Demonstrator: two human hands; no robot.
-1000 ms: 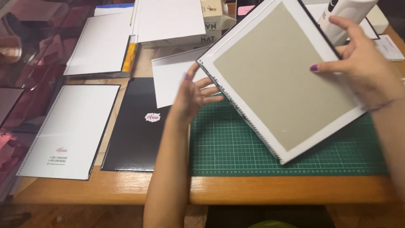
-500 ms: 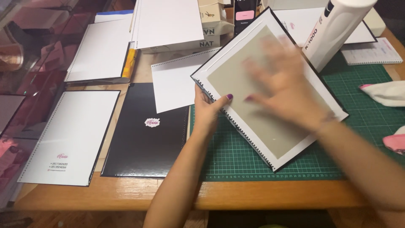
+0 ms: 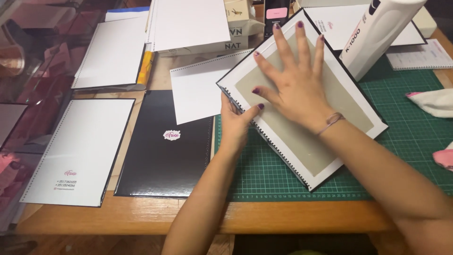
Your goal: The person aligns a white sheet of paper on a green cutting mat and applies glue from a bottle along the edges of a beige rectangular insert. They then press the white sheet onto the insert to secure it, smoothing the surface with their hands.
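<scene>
Notebook cover (image 3: 325, 141), grey board face with a white paper border and thin black edge, lies tilted on the green cutting mat (image 3: 406, 141), right of centre on the wooden table (image 3: 141, 215). Right hand (image 3: 295, 82) lies flat on the grey board, fingers spread wide, palm down. Left hand (image 3: 236, 120) grips the punched left edge, thumb on top, the other fingers curled under it; how far under cannot be told. Pressing well here seems to call for even weight through the whole palm, worked from the middle out toward the borders, with the left hand holding the edge so the cover does not slide on the mat. Board looks matte and stiff; the white border smooth; a row of small punch holes runs down the left edge. Mat is gridded, dull, slightly grippy by the look of it. Left of it lies a glossy black cover (image 3: 163, 156) with a small oval sticker, a punched white sheet (image 3: 196, 92) overlapping its far edge. A white bottle (image 3: 377, 33), cylindrical and smooth, stands at the far right, touching the cover's far corner or just beside it.
</scene>
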